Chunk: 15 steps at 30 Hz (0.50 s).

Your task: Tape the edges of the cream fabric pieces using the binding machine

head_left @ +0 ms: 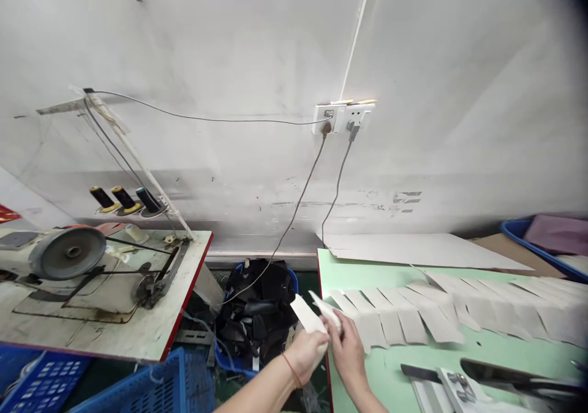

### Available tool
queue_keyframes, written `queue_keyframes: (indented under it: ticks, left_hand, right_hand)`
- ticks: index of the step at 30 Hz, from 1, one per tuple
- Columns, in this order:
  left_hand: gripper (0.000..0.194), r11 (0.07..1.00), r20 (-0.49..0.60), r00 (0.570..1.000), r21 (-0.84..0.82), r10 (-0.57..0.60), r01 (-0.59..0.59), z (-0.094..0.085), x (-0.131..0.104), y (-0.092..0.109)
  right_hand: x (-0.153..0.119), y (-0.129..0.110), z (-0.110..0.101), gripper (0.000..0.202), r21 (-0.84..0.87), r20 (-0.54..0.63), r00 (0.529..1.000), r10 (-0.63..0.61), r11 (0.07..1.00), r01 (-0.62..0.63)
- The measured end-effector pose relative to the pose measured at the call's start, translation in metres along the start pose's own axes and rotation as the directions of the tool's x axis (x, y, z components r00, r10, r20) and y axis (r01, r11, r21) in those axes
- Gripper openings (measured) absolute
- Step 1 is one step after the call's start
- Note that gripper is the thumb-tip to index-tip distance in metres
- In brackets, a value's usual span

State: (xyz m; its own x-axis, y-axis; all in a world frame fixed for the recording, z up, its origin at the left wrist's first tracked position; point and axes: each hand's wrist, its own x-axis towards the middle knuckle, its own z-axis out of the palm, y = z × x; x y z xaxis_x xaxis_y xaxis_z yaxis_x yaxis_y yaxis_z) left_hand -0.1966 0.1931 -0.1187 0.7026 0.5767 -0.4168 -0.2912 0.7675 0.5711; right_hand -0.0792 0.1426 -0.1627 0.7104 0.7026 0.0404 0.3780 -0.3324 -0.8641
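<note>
My left hand (307, 356), with a thin red cord round its wrist, is closed on a flat white rectangular piece (307, 315). Close beside it, my right hand (348, 353) pinches another thin white piece (325, 306), seen nearly edge-on. The two hands meet at the fingertips, over the left edge of a pale green table (386, 376). Whether the pieces are paper or cloth I cannot tell. Similar overlapping white pieces (408, 321) lie in a long row on the table, to the right of my hands.
Below and left, a blue bin (294, 281) holds black scraps (257, 306). A sewing machine (92, 272) with thread spools (123, 198) stands at left above blue crates (142, 388). A metal cutting tool (452, 385) lies front right. Power cords (298, 201) hang from wall sockets (344, 117).
</note>
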Motion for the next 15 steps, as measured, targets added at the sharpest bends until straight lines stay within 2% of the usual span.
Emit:
queue_keyframes:
  ticks: [3,5,7,9,10,12,15]
  left_hand:
    - [0.042,1.0,-0.064,0.998,-0.014,-0.018,0.017,0.001,-0.004,0.012]
    - [0.038,0.997,-0.107,0.991,0.006,-0.075,0.076,-0.001,-0.001,0.017]
    - [0.042,0.981,-0.063,0.98,0.025,-0.19,0.192,-0.002,0.005,0.019]
    - [0.041,0.967,0.007,0.967,0.002,-0.255,0.255,-0.003,0.011,0.018]
    - [0.039,0.967,0.029,0.967,-0.02,-0.253,0.253,-0.002,0.013,0.017]
    - [0.038,0.966,0.08,0.967,-0.073,-0.242,0.247,0.003,0.015,0.016]
    - [0.042,0.971,0.135,0.968,-0.085,-0.211,0.224,0.016,0.011,0.017]
  right_hand:
    - [0.004,-0.005,-0.004,0.064,0.0,-0.008,0.996,0.085,0.996,-0.085]
    - [-0.004,-0.015,-0.006,0.063,0.026,0.092,0.995,0.049,0.998,-0.051]
    - [-0.015,-0.027,-0.011,0.061,0.05,0.216,0.976,0.004,0.999,-0.015]
    - [-0.021,-0.036,-0.019,0.06,0.035,0.295,0.955,0.02,0.999,-0.032]
    - [-0.019,-0.038,-0.025,0.06,0.01,0.285,0.958,0.04,0.999,-0.045]
    - [-0.011,-0.035,-0.034,0.063,-0.05,0.195,0.978,0.072,0.997,-0.064]
    - [0.004,-0.021,-0.037,0.065,-0.066,0.083,0.992,0.093,0.994,-0.088]
